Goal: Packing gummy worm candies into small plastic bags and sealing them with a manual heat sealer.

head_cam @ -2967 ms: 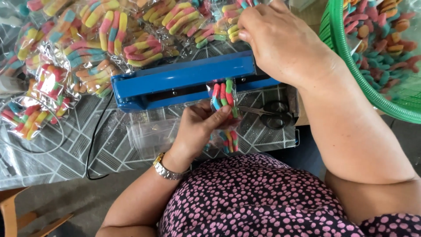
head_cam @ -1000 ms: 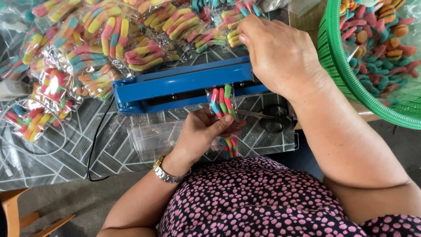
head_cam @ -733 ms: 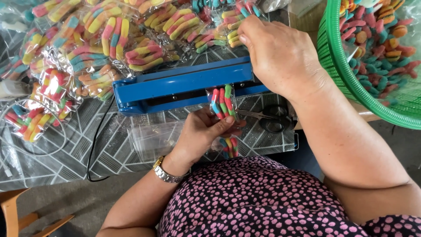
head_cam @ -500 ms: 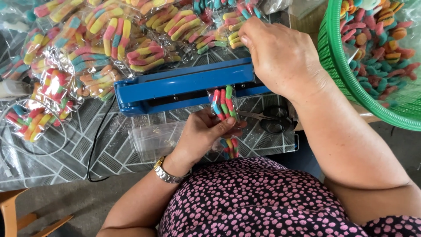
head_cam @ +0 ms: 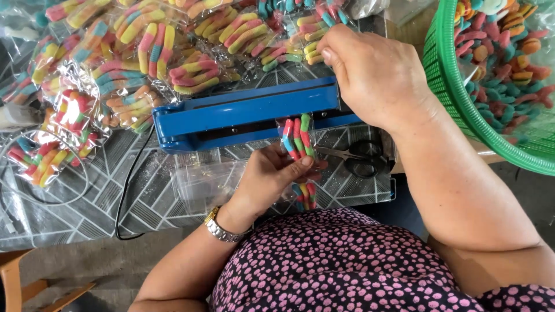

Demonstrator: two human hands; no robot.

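Observation:
A blue heat sealer (head_cam: 248, 112) lies across the patterned table. My right hand (head_cam: 370, 75) rests on the right end of its top arm, fingers curled over it. My left hand (head_cam: 272, 179) holds a small clear bag of striped gummy worms (head_cam: 297, 138), with the bag's top edge tucked between the sealer's jaws. More worms in the same bag show below my fingers. A metal watch (head_cam: 222, 228) is on my left wrist.
Several sealed bags of gummy worms (head_cam: 150, 52) are piled behind and left of the sealer. A green basket of loose candy (head_cam: 497, 81) stands at the right. Black scissors (head_cam: 358, 159) lie beside the bag, clear empty bags (head_cam: 202, 185) and a black cord (head_cam: 124, 196) at left.
The view has shifted slightly. My right hand stays on the sealer arm and my left hand keeps the bag in the jaws; nothing else has visibly moved.

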